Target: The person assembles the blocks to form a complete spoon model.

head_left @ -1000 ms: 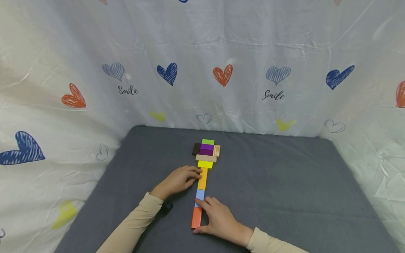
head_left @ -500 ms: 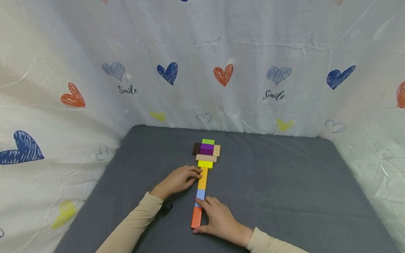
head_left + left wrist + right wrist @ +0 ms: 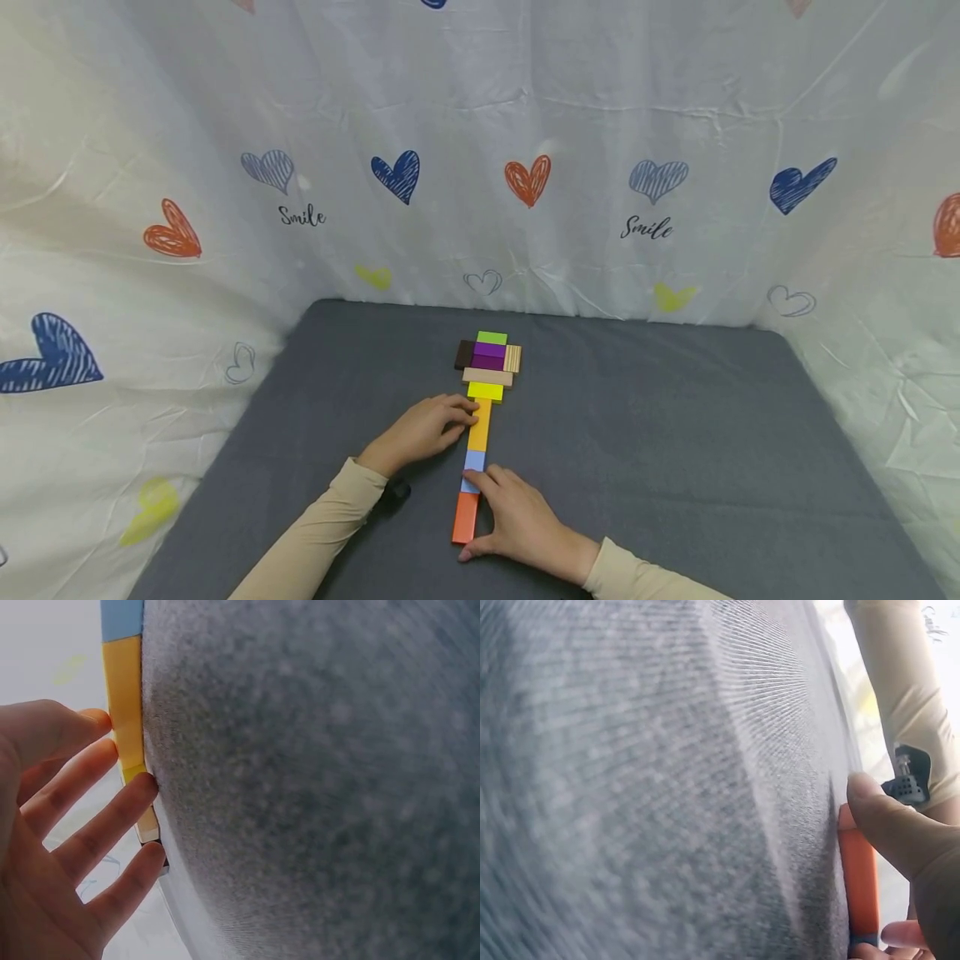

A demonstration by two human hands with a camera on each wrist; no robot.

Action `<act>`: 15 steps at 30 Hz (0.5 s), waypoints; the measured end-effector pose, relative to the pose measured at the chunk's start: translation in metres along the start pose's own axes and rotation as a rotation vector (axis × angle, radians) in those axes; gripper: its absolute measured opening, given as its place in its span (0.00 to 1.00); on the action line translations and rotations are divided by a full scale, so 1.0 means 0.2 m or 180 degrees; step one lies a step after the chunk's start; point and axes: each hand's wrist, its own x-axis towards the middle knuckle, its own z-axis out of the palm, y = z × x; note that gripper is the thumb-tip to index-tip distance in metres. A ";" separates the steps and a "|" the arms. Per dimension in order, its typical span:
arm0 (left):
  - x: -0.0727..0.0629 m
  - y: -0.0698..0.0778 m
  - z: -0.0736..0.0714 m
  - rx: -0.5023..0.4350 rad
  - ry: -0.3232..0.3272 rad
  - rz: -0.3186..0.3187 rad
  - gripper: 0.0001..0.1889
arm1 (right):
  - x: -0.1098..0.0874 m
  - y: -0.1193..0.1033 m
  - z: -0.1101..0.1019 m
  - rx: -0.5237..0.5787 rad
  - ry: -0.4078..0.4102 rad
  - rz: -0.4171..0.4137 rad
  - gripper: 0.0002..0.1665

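A line of flat blocks runs down the mat: a yellow block (image 3: 486,391), an orange-yellow block (image 3: 480,425), a light blue block (image 3: 474,461) and an orange-red block (image 3: 465,518) nearest me. With extended fingers, my left hand (image 3: 423,429) touches the orange-yellow block's left side. In the left wrist view its fingers (image 3: 105,825) are spread along the row. My right hand (image 3: 525,525) lies beside the near end, index fingertip at the light blue block, thumb by the orange-red block's near end. The right wrist view shows that thumb (image 3: 892,825) by the orange-red block's end.
Beyond the yellow block lie a tan block (image 3: 487,377), purple blocks (image 3: 489,357), a dark brown block (image 3: 464,355), a striped wooden block (image 3: 512,358) and a green block (image 3: 492,337). A dark grey cloth (image 3: 637,433) covers the table; white heart-printed curtains surround it.
My right thumb has drawn slightly back towards me from the orange-red block's near end. The left hand and the blocks stay in place; the head view shifts very slightly.
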 end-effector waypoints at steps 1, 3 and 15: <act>0.00 0.00 0.00 -0.0008 0.0002 0.0002 0.14 | 0.00 0.00 0.00 0.0022 -0.0012 -0.0004 0.62; 0.00 0.00 0.00 -0.0009 0.0003 0.0008 0.14 | 0.00 0.01 -0.01 0.0091 -0.0043 -0.0014 0.63; -0.09 -0.10 -0.02 -0.0163 0.0147 -0.0407 0.26 | -0.10 0.30 -0.15 0.0125 0.0493 0.0370 0.49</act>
